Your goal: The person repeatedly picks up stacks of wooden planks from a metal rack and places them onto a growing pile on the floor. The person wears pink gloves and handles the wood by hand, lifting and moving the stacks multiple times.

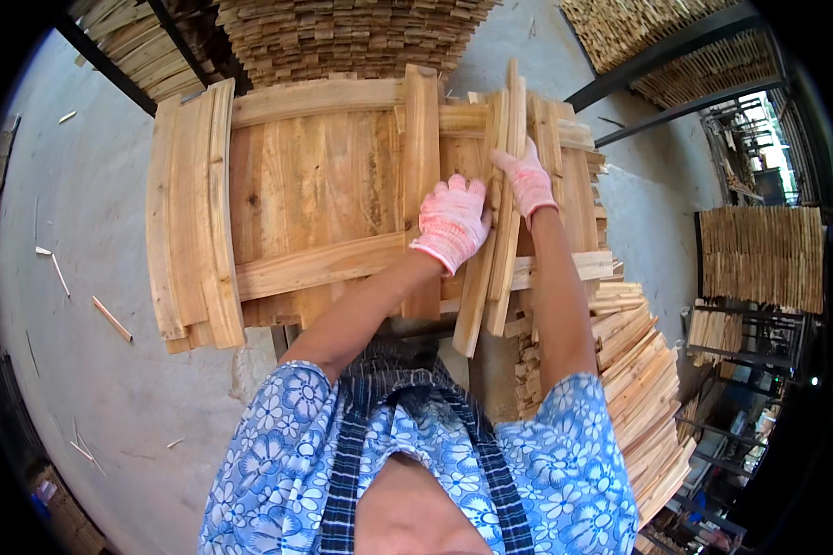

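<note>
Both my hands wear pink-and-white knit gloves. With my right hand (527, 182) I grip narrow wooden slats (504, 245), the thumb across their top and the fingers along their right side. These slats lie slightly slanted, their near ends jutting past the stack's front edge. My left hand (453, 222) rests palm down just left of them, fingers lying forward, beside an upright-running wooden plank (421, 139). Beneath both hands is a broad layer of wooden boards (315, 185), with crosswise strips (329, 264) along its near and far sides.
Several boards (190, 222) lie side by side at the stack's left end. A fanned pile of slats (643, 388) stands at my right. Beyond the work are tall wood stacks (352, 42) and dark metal racks (666, 55). Wood splinters (111, 317) litter the concrete floor at left.
</note>
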`<control>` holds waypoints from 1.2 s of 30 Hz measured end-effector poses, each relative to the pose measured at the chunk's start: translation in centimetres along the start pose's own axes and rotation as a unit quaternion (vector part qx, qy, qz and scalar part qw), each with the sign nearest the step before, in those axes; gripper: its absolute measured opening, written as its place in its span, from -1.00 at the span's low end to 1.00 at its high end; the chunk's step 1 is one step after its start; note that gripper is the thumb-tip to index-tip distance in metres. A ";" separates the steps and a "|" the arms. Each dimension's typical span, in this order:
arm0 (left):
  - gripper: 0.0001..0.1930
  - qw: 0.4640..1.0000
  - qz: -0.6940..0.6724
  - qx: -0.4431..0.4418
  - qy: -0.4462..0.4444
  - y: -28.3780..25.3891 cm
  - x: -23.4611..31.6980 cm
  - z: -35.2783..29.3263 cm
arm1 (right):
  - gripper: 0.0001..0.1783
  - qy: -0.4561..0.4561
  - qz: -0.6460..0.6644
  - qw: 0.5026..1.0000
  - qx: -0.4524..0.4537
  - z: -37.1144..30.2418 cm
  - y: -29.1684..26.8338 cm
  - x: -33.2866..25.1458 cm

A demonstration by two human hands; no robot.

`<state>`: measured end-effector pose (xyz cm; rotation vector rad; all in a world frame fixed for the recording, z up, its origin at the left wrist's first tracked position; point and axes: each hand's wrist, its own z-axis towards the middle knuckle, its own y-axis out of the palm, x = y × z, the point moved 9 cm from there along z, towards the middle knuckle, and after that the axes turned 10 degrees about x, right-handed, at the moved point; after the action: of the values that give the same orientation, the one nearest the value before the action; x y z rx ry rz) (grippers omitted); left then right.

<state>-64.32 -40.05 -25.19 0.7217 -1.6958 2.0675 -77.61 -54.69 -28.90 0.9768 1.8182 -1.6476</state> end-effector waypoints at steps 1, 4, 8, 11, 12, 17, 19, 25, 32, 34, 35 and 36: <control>-0.52 1.000 -0.001 -0.001 -0.013 1.1 0.5 -0.1 | 0.12 -0.022 -0.079 0.996 0.022 -0.4 -1.0 -0.1; -0.41 0.998 0.046 -0.026 -0.046 3.5 0.0 -1.2 | 0.04 0.001 -0.253 0.963 0.089 -2.3 -1.8 0.7; -0.30 0.990 0.012 -0.095 -0.104 6.0 -1.7 -1.4 | -0.05 -0.040 -0.346 0.934 0.086 -3.1 1.6 -0.1; -0.23 0.957 -0.152 -0.106 -0.221 6.9 -3.9 -1.5 | -0.04 -0.031 -0.321 0.945 0.059 -2.3 2.7 -0.2; -0.21 0.953 -0.201 -0.063 -0.217 6.2 -4.3 -1.0 | -0.02 -0.026 -0.296 0.953 0.056 -2.0 2.6 -0.2; -0.21 0.952 -0.241 0.041 -0.184 2.7 -9.1 -0.5 | -0.09 -0.038 -0.259 0.964 0.038 -2.6 2.7 0.2; -0.24 0.960 -0.199 0.066 -0.186 0.4 -12.1 0.4 | -0.15 -0.057 -0.288 0.956 0.002 -3.3 4.4 0.6; -0.19 0.964 0.003 0.078 -0.253 -2.6 -18.1 2.4 | -0.37 -0.141 -0.264 0.943 0.146 -0.8 5.4 -1.6; -0.16 0.918 -0.245 0.033 -0.311 2.7 -20.4 1.7 | -0.21 -0.105 -0.165 0.981 -0.010 3.4 8.5 -0.1; -0.16 0.916 -0.277 -0.003 -0.289 3.6 -19.9 2.6 | -0.17 -0.058 0.098 0.989 -0.097 3.5 10.9 -0.3; -0.19 0.926 -0.271 -0.026 -0.260 3.7 -19.2 3.3 | -0.17 -0.096 0.064 0.989 -0.088 3.6 11.8 -1.0; -0.22 0.938 -0.269 -0.044 -0.214 3.2 -18.6 3.8 | -0.16 -0.134 0.034 0.987 -0.081 3.5 12.6 -1.9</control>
<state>-50.70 -43.71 -38.36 1.4972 -1.5421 1.5154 -66.98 -58.31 -35.92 0.7013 1.6888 -1.4840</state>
